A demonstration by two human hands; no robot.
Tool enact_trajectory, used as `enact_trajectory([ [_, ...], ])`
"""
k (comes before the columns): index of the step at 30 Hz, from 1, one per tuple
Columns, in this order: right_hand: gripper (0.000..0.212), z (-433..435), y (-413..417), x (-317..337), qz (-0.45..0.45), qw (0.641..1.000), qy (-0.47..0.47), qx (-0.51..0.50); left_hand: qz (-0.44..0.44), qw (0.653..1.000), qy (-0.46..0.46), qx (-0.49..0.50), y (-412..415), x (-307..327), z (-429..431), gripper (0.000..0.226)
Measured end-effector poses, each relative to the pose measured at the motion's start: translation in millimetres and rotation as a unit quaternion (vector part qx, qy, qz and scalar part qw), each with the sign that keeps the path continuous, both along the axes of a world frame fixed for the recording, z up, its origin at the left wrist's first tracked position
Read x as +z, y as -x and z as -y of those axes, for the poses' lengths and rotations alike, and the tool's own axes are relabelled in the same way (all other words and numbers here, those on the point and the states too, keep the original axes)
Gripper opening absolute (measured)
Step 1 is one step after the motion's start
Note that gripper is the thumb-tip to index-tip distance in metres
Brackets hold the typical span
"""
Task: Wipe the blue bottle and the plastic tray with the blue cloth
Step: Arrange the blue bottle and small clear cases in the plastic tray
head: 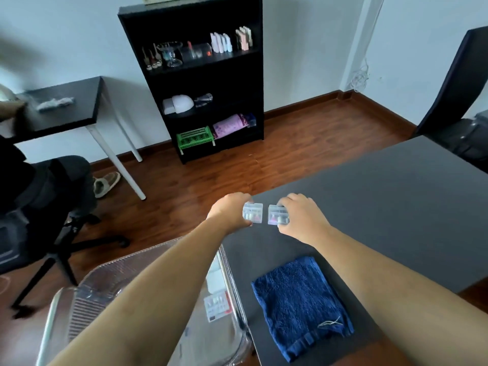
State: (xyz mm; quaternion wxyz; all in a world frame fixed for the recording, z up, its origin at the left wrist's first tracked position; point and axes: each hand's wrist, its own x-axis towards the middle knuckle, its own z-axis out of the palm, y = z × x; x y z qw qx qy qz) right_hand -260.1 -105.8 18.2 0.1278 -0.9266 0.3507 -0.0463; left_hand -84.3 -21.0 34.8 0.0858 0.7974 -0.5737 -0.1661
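My left hand [229,212] grips a small clear plastic box [253,213] holding little pieces, at the near-left corner of the dark table [383,207]. My right hand [301,217] grips a second small clear box [277,214] right beside it. The two boxes sit a narrow gap apart. The folded blue cloth [301,305] lies flat on the table nearer to me, below my right forearm. A clear plastic tray [111,281] with small items inside sits under my left forearm, left of the table. No blue bottle is in view.
A black bookshelf [200,75] with bottles and boxes stands against the far wall. Another person sits on an office chair [47,228] at a second black table [66,101] on the left. A black chair [454,101] stands at the right. Wooden floor lies between.
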Motion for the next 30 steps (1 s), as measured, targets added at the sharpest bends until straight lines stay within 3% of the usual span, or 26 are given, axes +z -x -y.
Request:
enact_trajectory([
  [8,0.031,-105.9,-80.3,24.1,0.046,0.994,-0.012,0.097,-0.009,0.992,0.029,0.122,-79.9,18.4,-135.4,0.030],
  [12,0.037,-163.1,-107.3,7.3,-0.024,0.986,-0.058,0.157,-0.004,0.990,0.002,0.143,-93.2,-11.3,-200.1,0.041],
  [18,0.029,-211.2,-106.2,-43.2,-0.131,0.972,-0.059,0.185,-0.048,0.987,-0.016,0.153,-86.6,-59.3,-252.6,0.046],
  [24,0.045,-224.9,-85.1,-87.2,-0.245,0.946,-0.001,0.212,-0.091,0.983,-0.034,0.158,-73.7,-88.1,-281.7,0.046],
  [30,0.054,-228.0,-79.7,-107.8,-0.304,0.933,-0.026,0.193,-0.095,0.984,-0.034,0.145,-69.4,-104.7,-298.8,0.047],
])
